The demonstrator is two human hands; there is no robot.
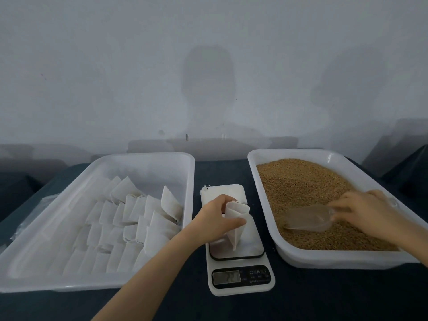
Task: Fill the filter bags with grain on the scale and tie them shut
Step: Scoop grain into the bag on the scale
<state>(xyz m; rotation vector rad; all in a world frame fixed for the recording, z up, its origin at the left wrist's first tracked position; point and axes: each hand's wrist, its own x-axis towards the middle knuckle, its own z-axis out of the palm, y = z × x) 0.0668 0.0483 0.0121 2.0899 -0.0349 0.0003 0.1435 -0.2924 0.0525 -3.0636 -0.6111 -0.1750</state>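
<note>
My left hand (216, 217) pinches the top of a white filter bag (236, 224) and holds it upright, its mouth open, on the platform of a white kitchen scale (240, 269). A stack of flat filter bags (229, 192) lies just behind the scale. My right hand (368, 212) grips the handle of a clear plastic scoop (308, 218), whose bowl lies in the brown grain (301, 181) filling the right-hand white tub (328, 258).
A large white tub (129, 158) on the left holds several filled, closed filter bags (129, 218) lying in rows. Everything stands on a dark blue cloth (324, 297). A pale wall rises right behind the tubs.
</note>
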